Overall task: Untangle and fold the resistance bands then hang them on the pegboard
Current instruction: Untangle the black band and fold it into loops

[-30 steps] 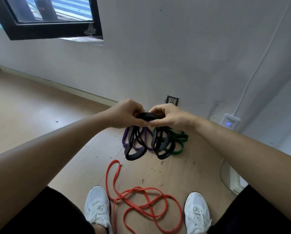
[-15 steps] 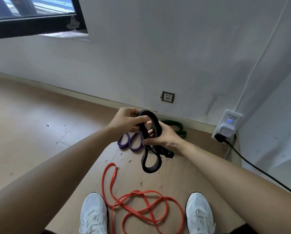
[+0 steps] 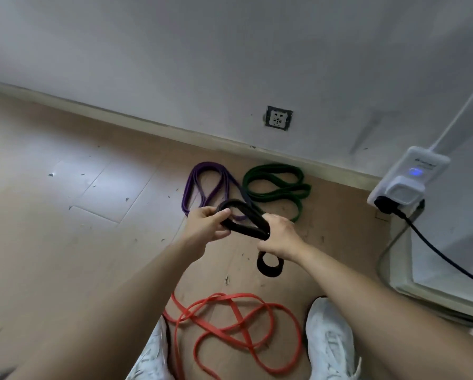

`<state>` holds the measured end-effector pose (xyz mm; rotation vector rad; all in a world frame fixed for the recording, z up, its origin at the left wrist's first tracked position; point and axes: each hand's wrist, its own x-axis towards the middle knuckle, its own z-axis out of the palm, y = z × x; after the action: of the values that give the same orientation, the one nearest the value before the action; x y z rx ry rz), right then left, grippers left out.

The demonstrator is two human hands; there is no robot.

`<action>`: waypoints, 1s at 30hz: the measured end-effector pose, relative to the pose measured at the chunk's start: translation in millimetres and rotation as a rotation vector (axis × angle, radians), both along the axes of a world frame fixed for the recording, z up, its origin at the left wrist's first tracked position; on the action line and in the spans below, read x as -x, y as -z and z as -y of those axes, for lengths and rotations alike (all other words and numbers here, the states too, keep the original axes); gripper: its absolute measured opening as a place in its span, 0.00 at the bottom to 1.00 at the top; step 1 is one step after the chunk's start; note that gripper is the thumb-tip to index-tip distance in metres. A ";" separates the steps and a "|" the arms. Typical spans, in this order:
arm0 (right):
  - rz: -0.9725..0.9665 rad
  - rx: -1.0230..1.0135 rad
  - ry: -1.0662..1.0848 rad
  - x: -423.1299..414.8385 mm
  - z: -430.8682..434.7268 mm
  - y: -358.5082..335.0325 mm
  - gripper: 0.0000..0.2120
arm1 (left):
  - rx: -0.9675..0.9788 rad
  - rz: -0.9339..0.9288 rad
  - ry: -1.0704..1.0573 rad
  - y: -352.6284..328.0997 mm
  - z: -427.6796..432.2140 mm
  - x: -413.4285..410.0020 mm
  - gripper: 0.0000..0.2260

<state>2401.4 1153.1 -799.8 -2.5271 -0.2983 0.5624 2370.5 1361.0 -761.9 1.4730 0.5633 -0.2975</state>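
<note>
We've got the wide black rubber resistance band point(image 3: 245, 222) up in the air btwn both hands, folded into stacked loops. Left hand point(image 3: 206, 224) pinches the left end, thumb over fingers, clamped on the band. Right hand point(image 3: 280, 238) is closed around the right end of the bundle; a short loop of the same band hangs below it, off the floor.

On the light wood-look floor point(image 3: 65, 215) behind the hands: thin purple rubber band point(image 3: 202, 185) and dark green rubber band point(image 3: 277, 185), side by side near the baseboard, each lying in loose loops. Long orange-red rubber band point(image 3: 229, 322) lies tangled btwn our white sneakers point(image 3: 329, 344).

Wall socket point(image 3: 278, 118) w/ nothing plugged in sits above the baseboard. White plug adapter w/ blue LED point(image 3: 409, 179) at right, black cable running off it. Pegboard not in view.
</note>
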 end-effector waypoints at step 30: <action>0.294 0.129 -0.065 -20.4 56.2 124.7 0.21 | -0.657 -0.146 0.093 175.1 -13.4 6.9 0.14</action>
<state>2421.8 1096.9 -924.6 -2.7335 -0.4656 0.2377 2363.6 1374.5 -937.0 2.1280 0.7540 -0.3100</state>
